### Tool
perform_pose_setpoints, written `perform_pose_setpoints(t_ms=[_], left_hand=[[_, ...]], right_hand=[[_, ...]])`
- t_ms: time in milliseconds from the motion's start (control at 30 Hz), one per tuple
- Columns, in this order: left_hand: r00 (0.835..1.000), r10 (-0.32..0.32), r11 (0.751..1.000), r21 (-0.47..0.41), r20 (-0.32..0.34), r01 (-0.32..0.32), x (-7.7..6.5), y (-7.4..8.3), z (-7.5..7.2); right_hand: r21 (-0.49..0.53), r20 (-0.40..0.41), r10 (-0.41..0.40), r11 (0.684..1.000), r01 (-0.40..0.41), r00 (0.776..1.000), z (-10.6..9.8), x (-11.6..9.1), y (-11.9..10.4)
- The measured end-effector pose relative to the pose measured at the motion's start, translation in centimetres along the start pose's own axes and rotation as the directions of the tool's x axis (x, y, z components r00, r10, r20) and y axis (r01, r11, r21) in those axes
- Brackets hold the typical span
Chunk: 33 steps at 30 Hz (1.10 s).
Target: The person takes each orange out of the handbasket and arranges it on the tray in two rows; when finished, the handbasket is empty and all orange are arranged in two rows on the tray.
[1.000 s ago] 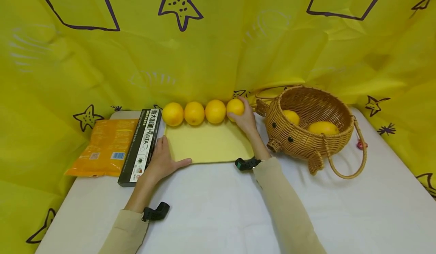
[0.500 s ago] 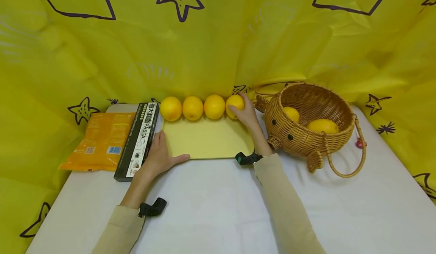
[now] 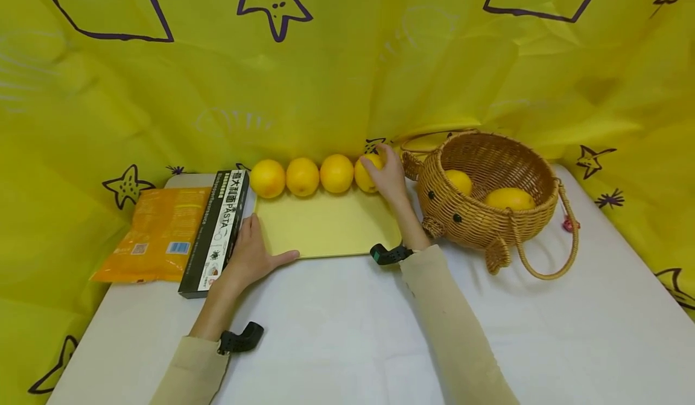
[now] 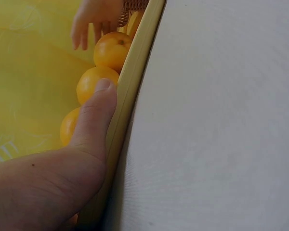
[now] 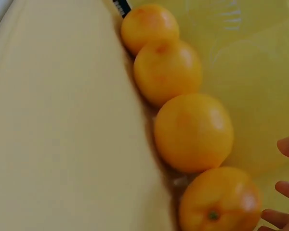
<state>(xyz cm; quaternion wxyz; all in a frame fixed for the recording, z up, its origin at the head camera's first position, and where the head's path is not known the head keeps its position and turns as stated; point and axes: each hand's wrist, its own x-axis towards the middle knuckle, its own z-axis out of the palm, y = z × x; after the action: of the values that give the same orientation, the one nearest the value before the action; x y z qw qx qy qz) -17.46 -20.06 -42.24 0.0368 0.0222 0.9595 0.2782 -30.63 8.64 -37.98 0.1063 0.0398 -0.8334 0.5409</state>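
Several oranges stand in a row along the far edge of a pale yellow tray [image 3: 326, 227]. At the row's right end, my right hand [image 3: 392, 175] is beside the last orange [image 3: 364, 178]. In the right wrist view its spread fingers [image 5: 288, 190] lie just right of that orange; whether they touch it I cannot tell. My left hand [image 3: 252, 257] rests at the tray's near left corner, its fingers along the left side. The thumb [image 4: 97, 108] lies straight along the front edge, as the left wrist view shows. The fingers' undersides are hidden.
A black-and-white pasta box [image 3: 217, 236] lies left of the tray, beside an orange packet [image 3: 157, 230]. A wicker pig basket [image 3: 478, 224] at the right holds a few yellow fruits [image 3: 510, 198]. A yellow patterned cloth [image 3: 336, 79] hangs behind the white table [image 3: 336, 332].
My right hand's thumb has moved up from the front of the last orange, and its grip has loosened. The left hand keeps its place on the tray. The head view has shifted slightly.
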Motion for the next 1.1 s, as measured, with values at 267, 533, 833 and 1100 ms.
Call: perform_pose_setpoints(t_ms=[267,533,833,1100], left_hand=[[1.0,0.001,1.0,-0.004,-0.009,-0.001,-0.3,-0.3,-0.2],[1.0,-0.003,1.0,-0.001,-0.005,0.003,-0.2,-0.4,-0.1],[1.0,0.008,1.0,-0.008,-0.013,-0.008,-0.2,-0.3,-0.2],[1.0,-0.006,1.0,0.001,0.002,0.006,-0.1,-0.2,0.1]], right_hand=[[0.14,0.093,-0.079,0.988,0.066,0.992,0.0,-1.0,-4.5],[0.378,0.175,-0.074,0.926,0.002,0.982,-0.8,-1.9,-7.4],[0.456,0.309,-0.093,0.888,-0.062,0.946,-0.9,-2.6,-8.3],[0.607,0.386,-0.144,0.784,-0.134,0.911,-1.3,-3.5,-9.5]])
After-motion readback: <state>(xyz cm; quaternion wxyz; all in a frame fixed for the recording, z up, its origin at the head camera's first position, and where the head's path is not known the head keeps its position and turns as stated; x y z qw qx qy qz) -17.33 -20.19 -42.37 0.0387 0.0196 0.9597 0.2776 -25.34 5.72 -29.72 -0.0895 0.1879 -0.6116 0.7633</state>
